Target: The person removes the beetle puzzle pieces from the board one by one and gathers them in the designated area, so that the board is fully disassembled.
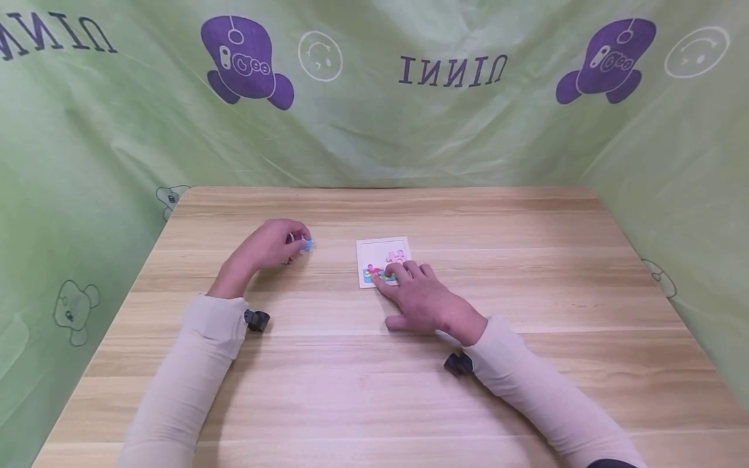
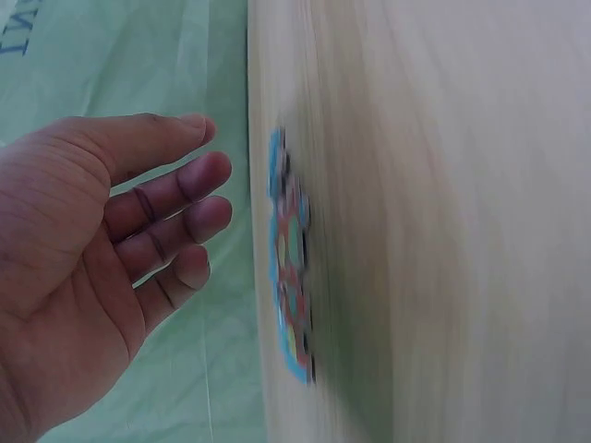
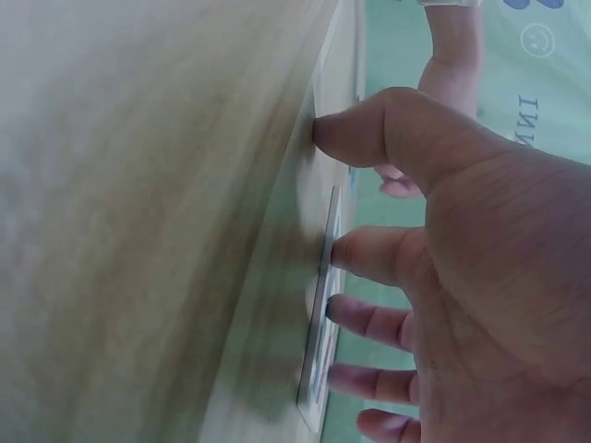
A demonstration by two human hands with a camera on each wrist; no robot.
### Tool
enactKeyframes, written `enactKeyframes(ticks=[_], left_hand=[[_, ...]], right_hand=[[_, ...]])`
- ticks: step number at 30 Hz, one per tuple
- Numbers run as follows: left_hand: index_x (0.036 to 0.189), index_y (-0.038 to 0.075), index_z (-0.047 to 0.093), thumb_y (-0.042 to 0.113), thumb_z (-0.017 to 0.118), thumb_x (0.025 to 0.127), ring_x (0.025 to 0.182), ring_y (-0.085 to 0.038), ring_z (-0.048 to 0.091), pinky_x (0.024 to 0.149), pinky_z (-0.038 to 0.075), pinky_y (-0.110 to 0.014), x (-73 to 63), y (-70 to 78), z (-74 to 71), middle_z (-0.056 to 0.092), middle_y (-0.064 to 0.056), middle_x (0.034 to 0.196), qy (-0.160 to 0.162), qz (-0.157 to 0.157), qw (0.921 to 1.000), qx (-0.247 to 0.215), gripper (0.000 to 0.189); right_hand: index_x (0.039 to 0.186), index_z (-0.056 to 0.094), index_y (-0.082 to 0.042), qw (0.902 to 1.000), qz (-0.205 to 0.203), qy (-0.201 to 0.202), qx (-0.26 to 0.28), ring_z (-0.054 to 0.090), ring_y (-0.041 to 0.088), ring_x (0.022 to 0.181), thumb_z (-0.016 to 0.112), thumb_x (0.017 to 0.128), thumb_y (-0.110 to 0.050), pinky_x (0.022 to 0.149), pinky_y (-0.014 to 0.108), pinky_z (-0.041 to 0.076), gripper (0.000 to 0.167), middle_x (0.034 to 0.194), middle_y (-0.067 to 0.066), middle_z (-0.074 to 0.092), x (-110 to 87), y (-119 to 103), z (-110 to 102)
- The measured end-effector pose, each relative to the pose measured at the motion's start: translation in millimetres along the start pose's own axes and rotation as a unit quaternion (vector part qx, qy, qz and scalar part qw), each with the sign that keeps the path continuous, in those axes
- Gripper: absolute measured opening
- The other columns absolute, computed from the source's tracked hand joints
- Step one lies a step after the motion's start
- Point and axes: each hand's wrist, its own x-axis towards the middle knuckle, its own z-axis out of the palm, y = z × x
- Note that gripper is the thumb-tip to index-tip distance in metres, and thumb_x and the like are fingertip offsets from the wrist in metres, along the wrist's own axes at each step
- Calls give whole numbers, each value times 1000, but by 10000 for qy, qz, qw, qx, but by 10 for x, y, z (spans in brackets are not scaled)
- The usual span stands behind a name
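Note:
A square white puzzle tray (image 1: 374,252) lies near the table's middle. Along its lower side sit colourful jigsaw pieces (image 1: 371,272), and a pink piece (image 1: 395,256) lies higher at the right. My right hand (image 1: 424,302) rests its fingertips at the tray's lower right part, partly hiding the pieces; its thumb is spread toward the tabletop. Left of the tray, my left hand (image 1: 274,244) hovers with bent, parted fingers over loose blue-edged jigsaw pieces (image 1: 307,246). In the left wrist view these loose pieces (image 2: 291,249) lie in a row, apart from the fingertips.
The wooden table (image 1: 363,390) stretches around the tray on all sides. A green printed curtain (image 1: 374,143) hangs behind and beside it. Small black cameras (image 1: 257,320) sit at both wrists.

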Motion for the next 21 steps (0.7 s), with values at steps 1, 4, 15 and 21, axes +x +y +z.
enactKeyframes(ticks=[1, 4, 15, 21], left_hand=[[108, 2, 70, 7, 60, 101, 71, -21, 61, 70, 51, -39, 19, 32, 18, 66, -8, 87, -8, 62, 10000, 11, 14], [108, 2, 72, 8, 60, 100, 78, -22, 60, 77, 50, -41, 91, 143, 83, 66, -7, 90, 39, 264, 9995, 178, 15], [109, 7, 74, 11, 61, 100, 89, -21, 60, 84, 49, -39, 519, 679, 407, 67, -3, 96, -422, 836, 9951, 320, 16], [109, 8, 74, 10, 63, 100, 89, -20, 60, 85, 48, -37, 751, 847, 588, 68, -4, 96, -742, 920, 9917, 500, 14]], right_hand=[[161, 36, -17, 10000, 4, 9, 5, 39, 38, 130, 65, 92, -46, 104, 54, 32, 81, 150, 15, 38, -4, -2, 0], [161, 36, -16, 10000, 15, 21, 60, 41, 37, 129, 66, 92, -46, 105, 55, 33, 80, 150, 15, 37, -14, -2, 1], [160, 36, -11, 9997, -155, 88, 141, 41, 39, 127, 66, 93, -45, 102, 51, 40, 81, 151, 20, 36, -5, -3, -2], [161, 35, -11, 9997, -189, 15, 159, 40, 39, 128, 66, 94, -43, 103, 51, 41, 80, 151, 20, 35, -7, 2, -15]])
